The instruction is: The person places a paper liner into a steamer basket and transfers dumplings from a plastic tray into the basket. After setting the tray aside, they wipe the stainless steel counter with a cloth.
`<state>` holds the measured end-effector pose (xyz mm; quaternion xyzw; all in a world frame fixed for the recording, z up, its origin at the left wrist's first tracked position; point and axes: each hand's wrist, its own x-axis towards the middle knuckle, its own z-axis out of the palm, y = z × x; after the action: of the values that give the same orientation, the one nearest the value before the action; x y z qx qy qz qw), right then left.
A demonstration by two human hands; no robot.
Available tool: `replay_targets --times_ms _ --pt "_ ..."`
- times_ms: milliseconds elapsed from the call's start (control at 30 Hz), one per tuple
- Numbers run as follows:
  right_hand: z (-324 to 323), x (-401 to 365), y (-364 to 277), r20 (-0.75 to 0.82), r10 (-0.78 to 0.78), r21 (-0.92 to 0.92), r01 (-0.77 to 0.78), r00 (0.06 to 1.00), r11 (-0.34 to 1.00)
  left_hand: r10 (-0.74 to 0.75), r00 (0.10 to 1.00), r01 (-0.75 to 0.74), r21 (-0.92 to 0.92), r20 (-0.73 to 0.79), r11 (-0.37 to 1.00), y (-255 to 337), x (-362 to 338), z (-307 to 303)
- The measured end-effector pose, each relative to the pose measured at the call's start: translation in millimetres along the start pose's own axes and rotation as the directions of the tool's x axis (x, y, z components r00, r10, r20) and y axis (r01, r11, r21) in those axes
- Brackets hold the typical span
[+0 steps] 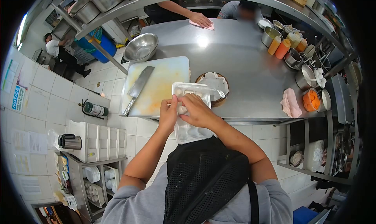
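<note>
A white plastic tray (192, 136) with rounded compartments sticks out over the front edge of the steel table. Several pale, rounded pieces that look like dumplings sit in its far end. Above its middle, my left hand (169, 112) and my right hand (196, 110) meet, fingers closed around a whitish dumpling (181, 109). The fingers partly cover it. Just beyond the right hand, a strip of clear plastic (211, 90) lies across the tray and reaches over a round steamer basket (225, 100) lined with white paper (214, 81).
Left of the tray, a cleaver (141, 81) rests on a white cutting board (172, 73), with a metal bowl (141, 47) behind. Sauce bottles (282, 48) and containers line the right side, near a pink cloth (291, 102). Across the table, another person's hand (201, 20) presses a cloth.
</note>
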<state>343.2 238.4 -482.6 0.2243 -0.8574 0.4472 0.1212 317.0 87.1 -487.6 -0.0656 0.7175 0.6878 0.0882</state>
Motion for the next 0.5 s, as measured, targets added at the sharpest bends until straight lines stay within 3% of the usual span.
replay_targets --times_ms 167,233,300,367,433,500 --pt "4.0 -1.1 6.6 0.073 0.034 -0.023 -0.033 0.997 0.999 -0.024 1.000 0.024 -0.015 -0.005 1.000 -13.3 7.5 -3.9" --pt "9.4 1.5 11.7 0.079 -0.021 0.103 0.013 0.997 0.995 -0.024 1.000 0.024 -0.049 -0.005 0.999 -15.8 9.7 -4.4" --pt "10.1 0.6 13.8 0.049 -0.016 0.087 0.012 0.999 0.996 -0.065 0.998 0.063 -0.073 -0.022 0.995 -16.9 11.5 -10.4" --pt "5.8 1.9 13.1 0.121 0.110 0.237 -0.136 0.987 0.962 -0.072 0.996 0.069 -0.072 -0.043 0.995 -19.3 14.0 -18.3" --pt "-0.2 5.8 15.7 0.171 0.155 0.253 -0.196 0.973 0.947 -0.133 0.989 0.127 -0.081 -0.070 0.989 -21.4 16.3 -30.7" --pt "-3.8 10.5 21.9 0.197 0.261 0.683 -0.323 0.945 0.655 -0.153 0.986 0.143 -0.132 -0.065 0.981 -18.0 14.9 -46.0"
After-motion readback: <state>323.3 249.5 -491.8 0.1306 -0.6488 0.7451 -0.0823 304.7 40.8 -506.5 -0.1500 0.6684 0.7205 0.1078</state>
